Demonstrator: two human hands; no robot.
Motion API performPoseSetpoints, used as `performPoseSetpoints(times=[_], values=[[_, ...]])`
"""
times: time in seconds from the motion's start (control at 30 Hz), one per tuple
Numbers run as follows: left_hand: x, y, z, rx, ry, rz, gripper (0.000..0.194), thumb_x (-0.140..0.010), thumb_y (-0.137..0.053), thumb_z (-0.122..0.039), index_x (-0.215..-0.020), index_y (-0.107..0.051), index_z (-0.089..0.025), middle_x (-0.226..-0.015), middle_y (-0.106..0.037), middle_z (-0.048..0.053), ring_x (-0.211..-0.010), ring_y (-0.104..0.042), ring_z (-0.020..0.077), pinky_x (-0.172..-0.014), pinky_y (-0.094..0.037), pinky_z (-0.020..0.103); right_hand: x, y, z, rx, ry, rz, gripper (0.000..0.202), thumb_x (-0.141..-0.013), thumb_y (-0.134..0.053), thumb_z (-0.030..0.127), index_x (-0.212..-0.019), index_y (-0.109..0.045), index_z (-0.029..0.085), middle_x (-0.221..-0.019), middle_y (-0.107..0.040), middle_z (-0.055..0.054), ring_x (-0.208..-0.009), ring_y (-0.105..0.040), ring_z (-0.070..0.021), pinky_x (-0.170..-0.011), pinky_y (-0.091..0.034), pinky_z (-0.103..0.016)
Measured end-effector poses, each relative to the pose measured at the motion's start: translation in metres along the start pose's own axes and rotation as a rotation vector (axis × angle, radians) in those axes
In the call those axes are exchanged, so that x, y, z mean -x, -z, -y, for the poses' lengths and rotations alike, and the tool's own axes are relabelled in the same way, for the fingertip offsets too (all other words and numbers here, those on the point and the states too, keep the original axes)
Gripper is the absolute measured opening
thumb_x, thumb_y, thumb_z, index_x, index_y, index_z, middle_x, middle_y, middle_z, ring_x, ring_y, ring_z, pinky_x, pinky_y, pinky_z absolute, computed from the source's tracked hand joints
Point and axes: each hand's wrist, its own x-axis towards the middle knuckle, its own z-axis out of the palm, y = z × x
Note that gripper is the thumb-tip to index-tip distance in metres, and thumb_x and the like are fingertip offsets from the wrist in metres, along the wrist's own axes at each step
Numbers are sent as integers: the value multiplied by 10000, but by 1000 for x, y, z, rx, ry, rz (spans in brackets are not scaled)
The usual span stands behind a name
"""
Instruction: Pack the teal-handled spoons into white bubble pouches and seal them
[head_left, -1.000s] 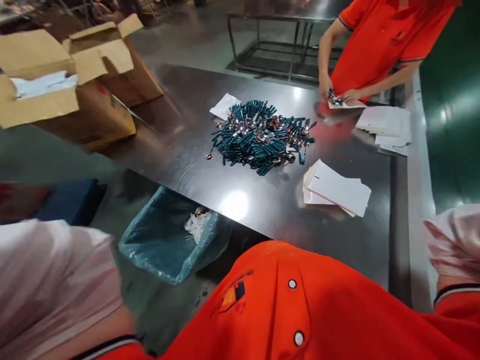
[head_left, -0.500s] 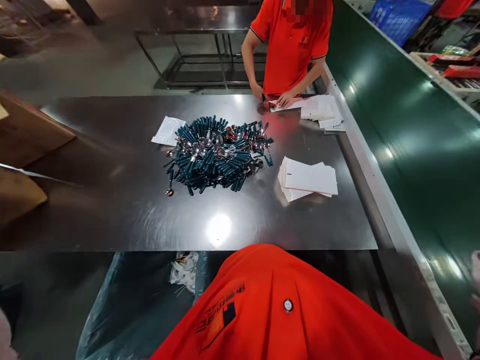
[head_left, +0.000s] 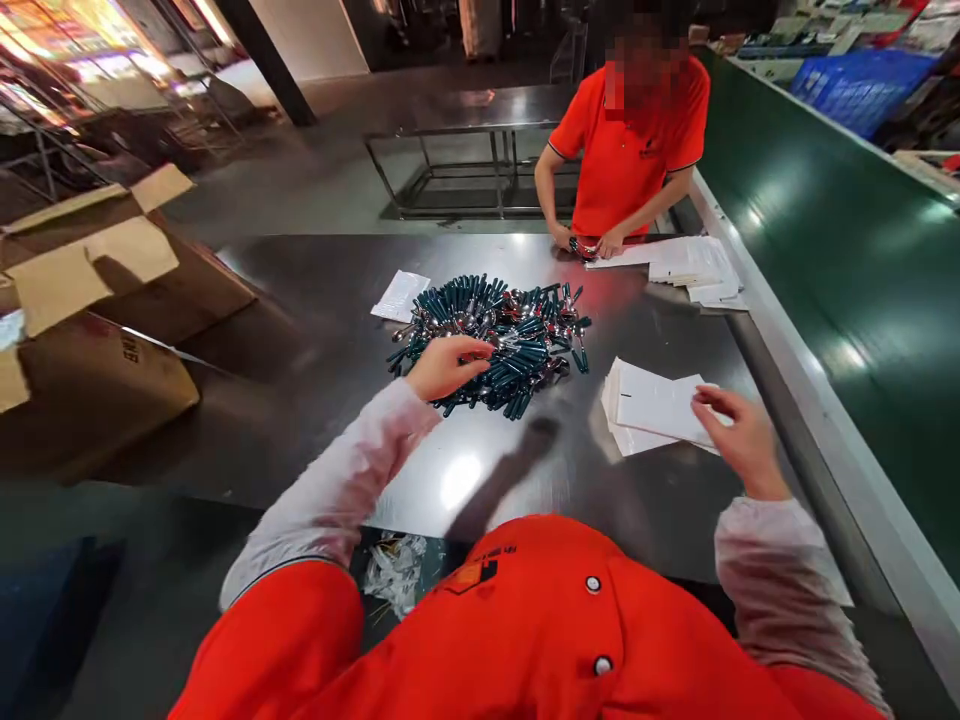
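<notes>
A heaped pile of spoons and other cutlery [head_left: 517, 340] with dark green handles lies on the metal table [head_left: 315, 400]. Over the near left side of this heap is my left hand [head_left: 446, 368], its thumb and fingers apart, with nothing visible between them. My right hand [head_left: 739, 435] hovers at the right end of a stack of white sheets or flat packets [head_left: 652, 400]. Its fingers are curved and apart from the thumb; whether a fingertip touches the stack I cannot tell. Both forearms wear pale sleeves.
Across the table a co-worker [head_left: 634, 160] in a red shirt handles cutlery beside more white packets [head_left: 697, 265]. A white packet [head_left: 401, 296] lies behind the heap. Cardboard boxes [head_left: 112, 370] stand at left. A green conveyor belt [head_left: 825, 250] runs along the right.
Both my hands have come in from the sides, the left to the cutlery heap, the right to the white stack. The view has tilted up and shifted left.
</notes>
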Motion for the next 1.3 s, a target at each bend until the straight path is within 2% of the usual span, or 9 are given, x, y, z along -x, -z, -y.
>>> performPoseSetpoints(times=[0.13,0.23,0.37,0.47,0.6,0.73,0.9,1.07,1.3], values=[[-63,-49,34,-340,46,348,495,-759,-630,-116,-1250,-677,-161,-1285,-677,86,-1231,-605,244,-1107,-446,335,-49,-39,-41,186,-63,266,293,-737,-659,228,-1011,-728,155,-1124,-720,-170,-1092,-662,-340,-1001,-509,-519],[-97,-86,59,-513,-11,464,634,-729,-599,-8,-1359,-563,-77,-1413,-570,170,-1335,-511,252,-1151,-370,341,-71,-58,-47,215,20,313,403,-730,-648,249,-1115,-708,149,-1239,-683,-173,-1192,-618,-353,-1071,-458,-529],[-110,-116,83,-554,-112,511,815,-695,-632,6,-1469,-388,-58,-1494,-469,199,-1419,-397,266,-1196,-270,398,-59,-76,-27,89,149,238,413,-840,-599,394,-1190,-674,188,-1248,-676,-146,-1193,-614,-324,-1065,-467,-519],[-111,-130,94,-536,-101,541,817,-689,-625,2,-1468,-383,-48,-1452,-493,220,-1384,-429,292,-1186,-272,415,-32,-93,-12,-3,161,234,400,-878,-575,461,-1164,-679,201,-1206,-688,-151,-1156,-632,-314,-1036,-494,-514],[-113,-137,104,-511,-79,539,703,-649,-637,-13,-1340,-504,-23,-1369,-522,242,-1294,-473,323,-1119,-345,393,2,-112,-3,-104,119,324,399,-885,-579,483,-1146,-682,200,-1180,-699,-153,-1132,-650,-315,-988,-537,-529],[-113,-134,111,-507,-64,583,673,-659,-624,-36,-1320,-501,-61,-1345,-532,209,-1254,-483,313,-1046,-396,396,21,-116,2,-138,93,375,357,-899,-582,447,-1139,-688,206,-1179,-702,-157,-1127,-658,-324,-980,-548,-523],[-115,-129,115,-543,-76,667,598,-711,-608,-67,-1302,-517,-88,-1345,-550,186,-1280,-469,305,-1054,-368,400,31,-113,9,-116,75,411,347,-911,-574,439,-1136,-689,202,-1152,-710,-136,-1105,-669,-300,-982,-552,-491],[-114,-129,119,-536,-90,626,548,-725,-618,-89,-1269,-554,-80,-1284,-593,195,-1270,-482,312,-1073,-341,421,37,-119,20,-106,30,501,349,-919,-559,429,-1152,-689,204,-1141,-719,-119,-1090,-679,-290,-996,-544,-486],[-105,-127,122,-526,-125,609,434,-768,-619,-140,-1197,-600,-79,-1223,-629,189,-1225,-535,306,-1053,-397,397,39,-133,38,-137,83,652,320,-891,-590,354,-1147,-706,202,-1141,-728,-122,-1059,-699,-274,-957,-571,-453]])
